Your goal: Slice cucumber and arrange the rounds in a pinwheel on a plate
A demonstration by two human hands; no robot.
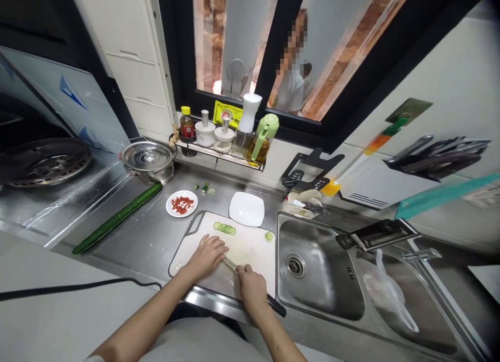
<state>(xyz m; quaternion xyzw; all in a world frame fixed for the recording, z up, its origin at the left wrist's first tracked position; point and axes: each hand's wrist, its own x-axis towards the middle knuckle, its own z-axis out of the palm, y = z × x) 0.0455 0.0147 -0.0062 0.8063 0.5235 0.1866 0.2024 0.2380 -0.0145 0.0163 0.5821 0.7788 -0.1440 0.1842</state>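
Knife [232, 265] slanted over white board [252, 242]; pale-green cucumber slices [225, 228] overlapping in row beyond.

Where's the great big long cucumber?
In the head view, the long cucumber lies at left on the metal counter, left of the round white plate, its far end by the lidded pot.
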